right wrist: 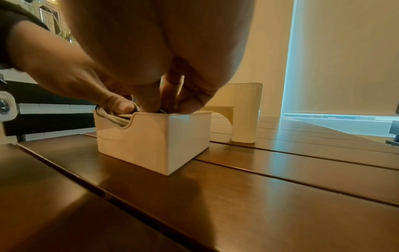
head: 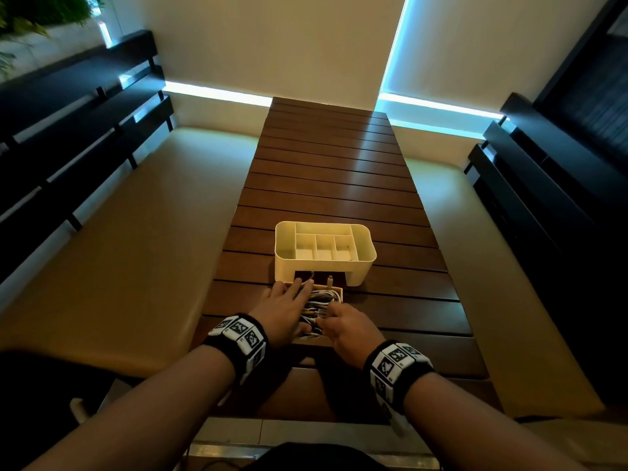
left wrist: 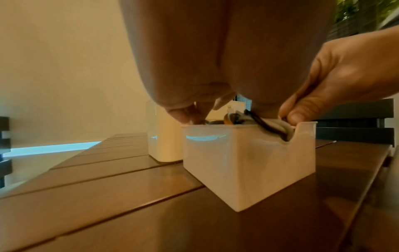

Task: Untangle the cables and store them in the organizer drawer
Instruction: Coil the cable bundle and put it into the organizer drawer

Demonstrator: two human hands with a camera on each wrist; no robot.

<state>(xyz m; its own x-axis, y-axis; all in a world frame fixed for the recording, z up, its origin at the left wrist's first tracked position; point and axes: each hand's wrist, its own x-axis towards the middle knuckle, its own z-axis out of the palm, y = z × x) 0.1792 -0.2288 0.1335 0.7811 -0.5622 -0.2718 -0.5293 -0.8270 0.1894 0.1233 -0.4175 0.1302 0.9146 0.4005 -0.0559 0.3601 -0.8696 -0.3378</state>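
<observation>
The white organizer [head: 363,256] stands on the slatted wooden table [head: 339,171]. Its drawer [head: 342,294] is pulled out toward me and packed with a bundle of white and dark cables [head: 323,300]. My left hand [head: 292,295] lies flat over the drawer's left side, fingers stretched toward the organizer, pressing the cables down. My right hand [head: 328,321] has its fingers curled into the drawer's near right part and pinches cables there. In the left wrist view the cables [left wrist: 272,125] bulge from the notch in the drawer [left wrist: 248,162]. The right wrist view shows the drawer [right wrist: 155,139] from its other side.
A white plug [head: 329,279] pokes out over the drawer's far edge, under the organizer's opening. Cushioned benches [head: 119,253] flank the table on both sides, with dark slatted backrests [head: 78,130]. The wall stands at the table's far end.
</observation>
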